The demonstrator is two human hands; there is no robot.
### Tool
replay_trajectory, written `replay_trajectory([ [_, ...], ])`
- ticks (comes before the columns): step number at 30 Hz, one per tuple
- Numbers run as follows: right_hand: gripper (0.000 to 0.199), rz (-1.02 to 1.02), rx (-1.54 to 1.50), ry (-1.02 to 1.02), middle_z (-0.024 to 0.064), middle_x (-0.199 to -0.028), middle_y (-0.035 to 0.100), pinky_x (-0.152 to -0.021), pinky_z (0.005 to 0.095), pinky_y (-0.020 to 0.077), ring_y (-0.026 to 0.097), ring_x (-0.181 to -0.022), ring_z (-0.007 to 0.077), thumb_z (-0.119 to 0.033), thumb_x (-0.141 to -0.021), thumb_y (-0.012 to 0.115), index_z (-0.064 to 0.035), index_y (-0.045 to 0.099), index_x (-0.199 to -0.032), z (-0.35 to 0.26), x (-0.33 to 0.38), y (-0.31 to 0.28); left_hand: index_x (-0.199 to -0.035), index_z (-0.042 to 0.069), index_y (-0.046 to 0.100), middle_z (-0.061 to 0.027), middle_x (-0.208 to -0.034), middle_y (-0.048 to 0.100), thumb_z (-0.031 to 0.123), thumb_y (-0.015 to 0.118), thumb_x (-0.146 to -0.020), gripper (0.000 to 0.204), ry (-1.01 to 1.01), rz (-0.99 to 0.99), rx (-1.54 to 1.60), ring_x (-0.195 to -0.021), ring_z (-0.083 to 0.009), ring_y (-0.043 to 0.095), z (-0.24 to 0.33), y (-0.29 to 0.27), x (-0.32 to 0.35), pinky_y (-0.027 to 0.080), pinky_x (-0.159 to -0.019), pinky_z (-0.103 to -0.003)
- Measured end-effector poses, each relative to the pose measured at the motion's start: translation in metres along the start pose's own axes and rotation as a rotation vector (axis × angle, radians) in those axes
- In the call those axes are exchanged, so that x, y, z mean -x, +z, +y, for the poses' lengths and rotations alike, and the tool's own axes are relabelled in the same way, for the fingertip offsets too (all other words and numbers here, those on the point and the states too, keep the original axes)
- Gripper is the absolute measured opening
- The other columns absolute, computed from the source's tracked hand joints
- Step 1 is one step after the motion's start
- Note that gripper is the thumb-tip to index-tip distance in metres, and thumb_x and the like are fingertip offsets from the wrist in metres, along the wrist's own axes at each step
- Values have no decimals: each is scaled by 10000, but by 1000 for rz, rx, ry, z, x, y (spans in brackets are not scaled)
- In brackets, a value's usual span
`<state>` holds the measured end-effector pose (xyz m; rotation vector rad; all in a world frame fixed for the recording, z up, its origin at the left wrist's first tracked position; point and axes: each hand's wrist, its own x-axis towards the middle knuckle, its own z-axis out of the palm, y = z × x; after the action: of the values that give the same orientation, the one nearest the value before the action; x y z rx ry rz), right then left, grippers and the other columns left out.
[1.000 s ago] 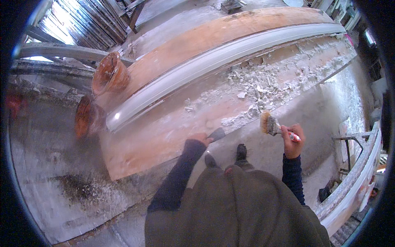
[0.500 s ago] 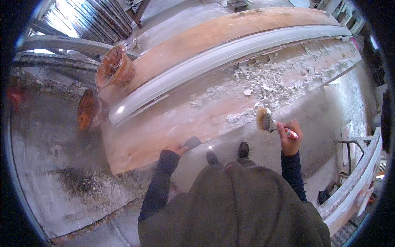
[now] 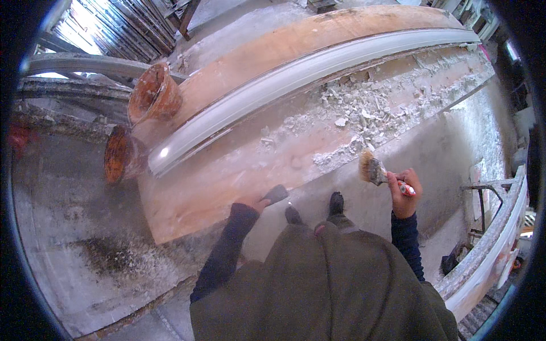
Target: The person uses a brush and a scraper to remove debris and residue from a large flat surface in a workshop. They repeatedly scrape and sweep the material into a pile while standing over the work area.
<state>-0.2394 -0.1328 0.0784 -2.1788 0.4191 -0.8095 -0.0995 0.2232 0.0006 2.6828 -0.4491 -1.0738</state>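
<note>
My right hand (image 3: 405,196) is closed around the red-and-white handle of a paintbrush (image 3: 373,169). Its pale bristles point left, just off the near edge of the long worktable (image 3: 193,202). In my closed left hand (image 3: 253,203), farther left along that edge, is a scraper (image 3: 277,194) with a dark flat blade. Broken white plaster flakes (image 3: 364,116) lie scattered over the right half of the tabletop, in front of the brush. Behind them a long white moulding (image 3: 284,82) runs the length of the table.
Two orange, plaster-smeared buckets (image 3: 154,94) lie on their sides at the table's left end. Curved grey pieces (image 3: 85,63) are stacked behind them. At the lower right, a long white moulding (image 3: 489,267) rests on a metal stand (image 3: 483,196). Thin poles (image 3: 128,28) lean at the far left.
My left hand and the scraper have shifted right along the table edge. The brush has moved slightly right and down, away from the flakes. The view has shifted a little.
</note>
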Motion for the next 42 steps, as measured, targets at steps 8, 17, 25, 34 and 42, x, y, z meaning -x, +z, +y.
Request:
replay_trajectory([
  [8,141,-5,43,-60,91,-600,494,-503,301,372,477,-541,219,-28,-709,664,-19,536,-650,-11,-4,6,-884,17,615,-199,-881,601,439,473,-796,454,25,-14,-66,-858,-345,568,10,-4,-1,424,-766,-424],
  [17,143,-29,45,-50,92,-605,497,-501,303,376,493,-545,225,-34,-695,675,-33,539,-650,-7,-3,15,-902,20,617,-202,-903,600,411,495,-796,422,86,26,-3,-868,-342,570,83,-35,-1,425,-769,-423],
  [25,157,-26,35,-43,91,-598,492,-497,294,357,475,-534,208,-14,-684,675,-20,527,-632,-5,-8,4,-919,20,609,-213,-897,595,392,483,-811,407,27,-7,29,-886,-348,562,56,6,-26,420,-776,-431],
  [34,173,-33,69,-38,94,-598,479,-471,318,363,484,-521,230,-70,-695,683,-34,528,-630,2,-13,-5,-942,21,605,-218,-901,592,399,463,-816,422,34,22,-8,-873,-344,564,44,-4,-14,419,-772,-427],
  [42,151,-18,14,3,96,-605,483,-467,293,367,483,-514,213,-41,-697,675,-25,536,-639,12,-14,-11,-923,23,606,-214,-890,594,370,490,-806,384,150,176,45,-888,-332,565,119,-14,-37,427,-763,-422],
])
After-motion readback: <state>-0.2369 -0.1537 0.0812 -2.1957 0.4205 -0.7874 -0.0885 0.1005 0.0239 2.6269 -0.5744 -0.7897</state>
